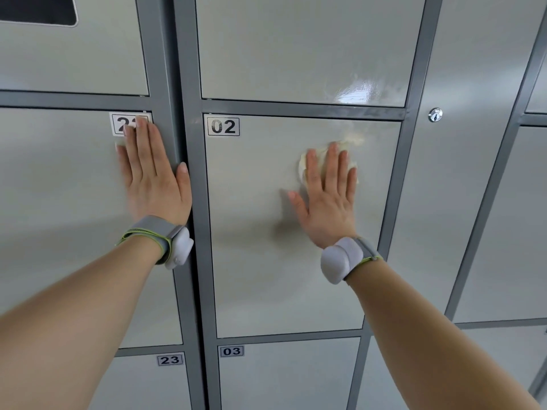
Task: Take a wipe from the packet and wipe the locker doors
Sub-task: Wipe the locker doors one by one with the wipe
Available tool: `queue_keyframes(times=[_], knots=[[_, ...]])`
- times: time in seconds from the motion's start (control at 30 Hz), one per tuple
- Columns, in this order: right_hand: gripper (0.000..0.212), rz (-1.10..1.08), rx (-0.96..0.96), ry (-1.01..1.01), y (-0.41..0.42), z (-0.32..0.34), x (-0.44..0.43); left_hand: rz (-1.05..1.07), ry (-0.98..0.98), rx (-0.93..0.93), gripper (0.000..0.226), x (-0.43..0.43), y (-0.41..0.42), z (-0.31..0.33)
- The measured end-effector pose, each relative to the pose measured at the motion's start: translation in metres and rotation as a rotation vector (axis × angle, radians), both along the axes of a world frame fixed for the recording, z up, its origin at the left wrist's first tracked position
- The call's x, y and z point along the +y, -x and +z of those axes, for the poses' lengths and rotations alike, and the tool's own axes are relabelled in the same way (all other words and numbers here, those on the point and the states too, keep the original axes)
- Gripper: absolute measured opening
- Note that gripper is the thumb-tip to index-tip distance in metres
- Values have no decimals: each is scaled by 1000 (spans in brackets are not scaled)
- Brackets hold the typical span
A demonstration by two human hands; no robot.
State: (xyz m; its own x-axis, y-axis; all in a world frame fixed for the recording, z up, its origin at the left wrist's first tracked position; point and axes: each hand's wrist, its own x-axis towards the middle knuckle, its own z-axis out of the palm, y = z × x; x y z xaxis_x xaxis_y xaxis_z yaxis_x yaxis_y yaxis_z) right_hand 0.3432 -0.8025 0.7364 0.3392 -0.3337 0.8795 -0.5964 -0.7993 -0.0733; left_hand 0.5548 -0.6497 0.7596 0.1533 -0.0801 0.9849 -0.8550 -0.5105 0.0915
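Head camera gives me both bare forearms reaching up to a wall of grey lockers. My right hand (328, 199) lies flat on the door marked 02 (266, 276), fingers straight and slightly spread, pressing a crumpled white wipe (303, 166) against the upper right part of the panel. The wipe shows past the fingertips and beside the index finger, and the rest is hidden under the hand. My left hand (154, 182) is flat too, fingers straight and close together, palm against the neighbouring door (59, 202) to the left. Its fingertips cover part of that door's number label (120, 123), so I can read only a 2, and the thumb lies along the dark grey upright (196, 261) between the two doors. I see a left wristband (159, 238) and a right wristband (346, 257), each grey with a pale pod. The upper door (296, 54) above 02 has a wet-looking sheen near its lower right corner. Lower down are the 03 label (231, 351) and the 23 label (170, 360), and a round key lock (435, 115) sits on the tall panel at right.
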Motion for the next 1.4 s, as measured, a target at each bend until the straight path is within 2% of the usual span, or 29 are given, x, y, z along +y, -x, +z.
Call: queue_keyframes(times=[0.23,0.47,0.57,0.77,1.03,1.27,1.4], knots=[[78,-7,-205,-173,3,28,-7,9,3,-24,62,-1,-4,-1],[75,18,12,-78,1,-18,4,2,3,-20,63,-1,-3,-1],[75,-22,-25,-66,11,-5,-8,5,4,-21,63,-1,-4,-2],[79,-46,-133,-166,22,28,-22,10,5,-20,63,-1,-5,-2],[77,-50,11,-136,23,-25,-14,18,23,-38,63,-2,-6,-2],[82,-72,-133,-174,34,29,-32,0,9,-24,64,-2,-5,-2],[79,-49,-110,-158,36,16,-33,6,6,-22,64,-1,-5,-1]])
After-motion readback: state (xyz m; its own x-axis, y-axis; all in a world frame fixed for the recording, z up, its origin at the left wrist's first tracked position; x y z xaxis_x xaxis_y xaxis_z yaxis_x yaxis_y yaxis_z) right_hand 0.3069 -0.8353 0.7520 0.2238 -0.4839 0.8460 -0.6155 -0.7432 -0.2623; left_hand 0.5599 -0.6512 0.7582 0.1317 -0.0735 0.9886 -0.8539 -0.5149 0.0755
